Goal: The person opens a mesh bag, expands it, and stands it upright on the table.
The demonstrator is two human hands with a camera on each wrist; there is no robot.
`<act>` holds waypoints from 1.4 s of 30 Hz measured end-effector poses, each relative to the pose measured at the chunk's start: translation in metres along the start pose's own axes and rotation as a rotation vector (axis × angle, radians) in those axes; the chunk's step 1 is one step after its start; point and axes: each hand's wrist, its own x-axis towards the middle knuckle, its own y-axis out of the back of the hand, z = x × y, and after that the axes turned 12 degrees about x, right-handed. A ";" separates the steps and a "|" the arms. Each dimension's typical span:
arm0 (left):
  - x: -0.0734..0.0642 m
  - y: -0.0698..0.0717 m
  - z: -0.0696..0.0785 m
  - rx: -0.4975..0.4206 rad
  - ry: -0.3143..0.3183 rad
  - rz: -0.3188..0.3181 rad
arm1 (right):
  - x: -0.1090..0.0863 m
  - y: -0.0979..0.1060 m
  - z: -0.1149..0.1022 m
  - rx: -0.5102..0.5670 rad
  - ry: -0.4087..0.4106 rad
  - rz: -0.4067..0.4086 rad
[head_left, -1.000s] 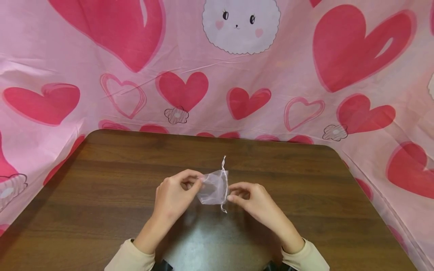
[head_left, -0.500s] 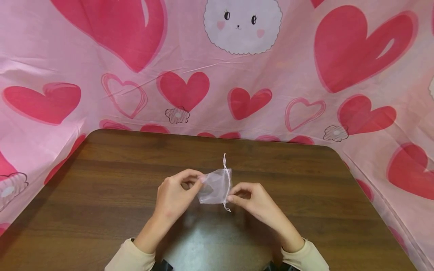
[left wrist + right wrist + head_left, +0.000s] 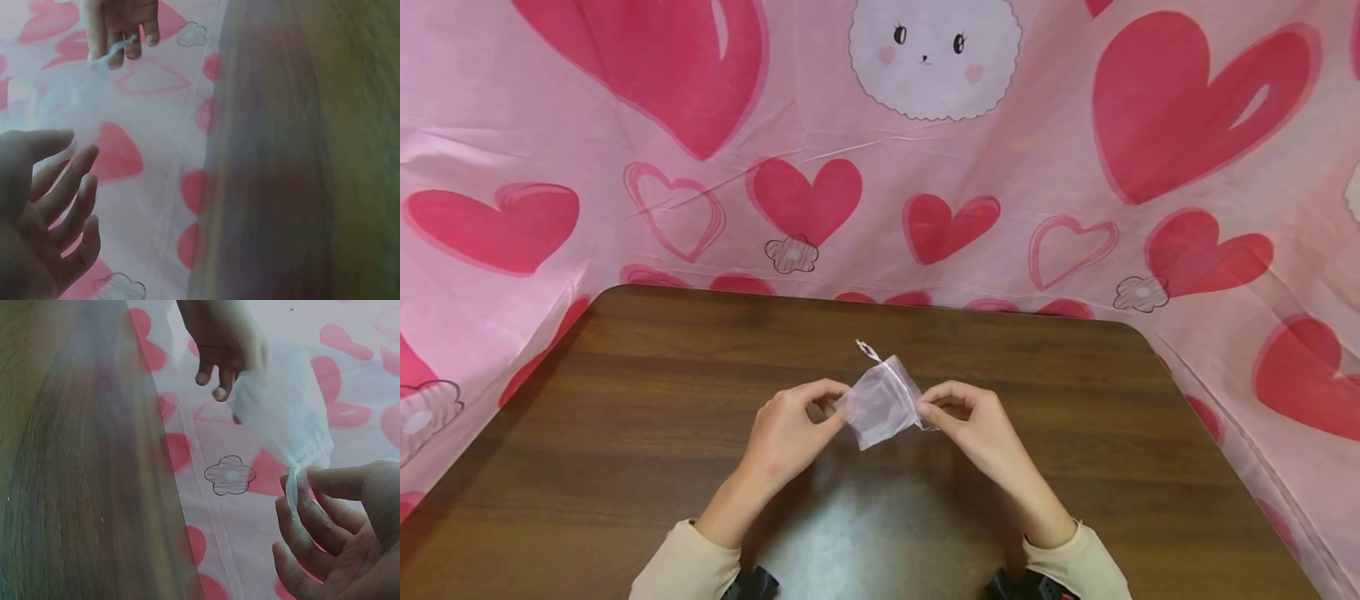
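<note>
A small sheer white drawstring pouch [image 3: 883,404] hangs tilted between both hands above the table. My left hand [image 3: 790,425] pinches a corner at its closed end between thumb and forefinger. At the drawstring end, my right hand [image 3: 973,417] pinches the lower corner of the mouth. A twisted white cord loop [image 3: 868,350] sticks out from the upper corner. In the right wrist view the pouch [image 3: 281,412] is see-through and its other cord end [image 3: 292,497] dangles by my right fingers. The left wrist view shows the pouch only as a pale blur.
Under the hands lies a dark wood-grain table [image 3: 662,433] with rounded far corners. A pink cloth [image 3: 880,183] printed with red hearts stands behind it and along both sides. Light-coloured sleeves [image 3: 688,562] cover the forearms, with black devices [image 3: 752,583] at the wrists.
The pouch has turned, its upper cord swinging to the left and its lower mouth corner to the right. My right hand has risen slightly, now pinching that corner; the left keeps its pinch.
</note>
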 end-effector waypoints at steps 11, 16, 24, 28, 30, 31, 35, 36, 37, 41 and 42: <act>0.004 -0.002 -0.027 0.025 -0.047 -0.077 | 0.004 0.005 -0.002 -0.206 0.161 0.046; 0.009 0.002 -0.031 -0.049 0.013 -0.096 | 0.009 0.003 -0.002 -0.412 0.312 0.017; 0.013 -0.001 -0.025 -0.095 -0.048 -0.146 | 0.010 -0.006 0.005 -0.621 0.404 -0.015; 0.014 -0.005 -0.021 -0.024 -0.112 -0.138 | 0.012 -0.010 0.008 -0.628 0.417 -0.043; 0.015 -0.008 -0.021 0.010 -0.130 -0.132 | 0.013 -0.011 0.009 -0.637 0.426 -0.048; 0.015 -0.008 -0.021 0.020 -0.134 -0.129 | 0.013 -0.012 0.009 -0.639 0.428 -0.050; 0.016 -0.011 -0.022 0.037 -0.146 -0.120 | 0.014 -0.010 0.009 -0.644 0.421 -0.057; 0.016 -0.011 -0.022 0.040 -0.150 -0.118 | 0.014 -0.010 0.010 -0.643 0.414 -0.060; 0.016 -0.011 -0.022 0.045 -0.153 -0.115 | 0.014 -0.009 0.010 -0.642 0.408 -0.064; 0.018 -0.012 -0.024 0.062 -0.159 -0.110 | 0.015 -0.006 0.012 -0.643 0.391 -0.080; 0.018 -0.012 -0.025 0.065 -0.157 -0.111 | 0.015 -0.006 0.013 -0.643 0.388 -0.083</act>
